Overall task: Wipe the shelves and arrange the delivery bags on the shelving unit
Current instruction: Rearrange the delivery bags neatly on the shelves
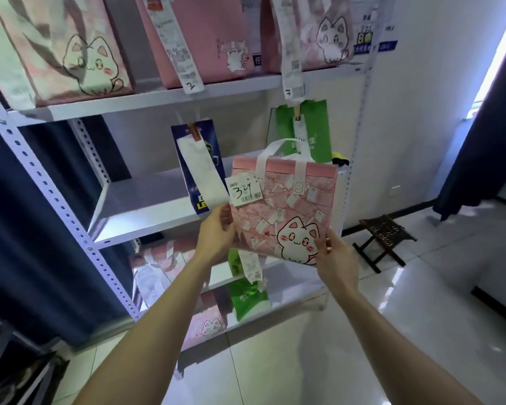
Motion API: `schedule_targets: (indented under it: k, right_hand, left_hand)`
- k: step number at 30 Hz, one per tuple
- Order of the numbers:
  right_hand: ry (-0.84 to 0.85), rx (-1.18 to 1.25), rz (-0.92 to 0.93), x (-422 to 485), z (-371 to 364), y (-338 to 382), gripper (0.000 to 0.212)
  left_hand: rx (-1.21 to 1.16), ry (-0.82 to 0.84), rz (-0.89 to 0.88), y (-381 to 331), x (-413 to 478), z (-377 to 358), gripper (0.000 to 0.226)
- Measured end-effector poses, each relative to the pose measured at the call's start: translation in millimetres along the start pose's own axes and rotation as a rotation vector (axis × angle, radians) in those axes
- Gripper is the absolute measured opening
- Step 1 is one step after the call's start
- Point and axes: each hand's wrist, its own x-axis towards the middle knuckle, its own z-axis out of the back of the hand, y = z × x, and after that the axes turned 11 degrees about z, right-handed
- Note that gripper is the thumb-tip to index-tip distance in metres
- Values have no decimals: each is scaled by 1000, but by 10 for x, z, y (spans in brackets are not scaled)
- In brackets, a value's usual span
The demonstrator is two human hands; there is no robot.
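I hold a pink delivery bag with a cartoon cat and a white tag marked "34" in front of the middle shelf of the white shelving unit. My left hand grips the bag's lower left edge. My right hand grips its lower right corner. The bag is upright, tilted slightly, with its white handles up. A dark blue bag and a green bag stand on the middle shelf behind it, each with a receipt clipped on.
The top shelf carries several pink cat bags with long receipts. Lower shelves hold pink bags and a green bag. A small dark folding stool stands on the tiled floor at the right. Dark curtains hang left and right.
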Motion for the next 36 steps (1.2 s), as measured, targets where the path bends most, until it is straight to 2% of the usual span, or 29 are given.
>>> schedule_targets:
  k: [5, 10, 13, 19, 22, 26, 28, 32, 36]
  right_hand:
    - [-71, 71, 20, 576, -96, -54, 28]
    - [-107, 111, 40, 1184, -270, 82, 28]
    - [-124, 82, 90, 1394, -401, 87, 26]
    - [-107, 79, 140, 1629, -698, 15, 31]
    - [-77, 120, 148, 1701, -800, -38, 23]
    - [-52, 113, 155, 1745, -914, -106, 14]
    - [-51, 119, 168, 1731, -988, -139, 9]
    - [-4, 171, 148, 1712, -1106, -122, 8]
    - [-6, 148, 142, 1744, -1299, 8, 10]
  left_hand:
    - [-10, -68, -4, -92, 571, -89, 35]
    - [64, -350, 49, 90, 1146, 109, 33]
    - [87, -476, 151, 158, 1447, 287, 36]
    - [96, -517, 344, 270, 1856, 435, 54]
    - [91, -536, 459, 321, 1938, 448, 68]
    - [73, -519, 469, 354, 2038, 540, 82]
    - [86, -469, 457, 405, 2072, 573, 71]
    - [159, -478, 400, 495, 2095, 636, 18]
    - [105, -497, 414, 711, 2038, 811, 18]
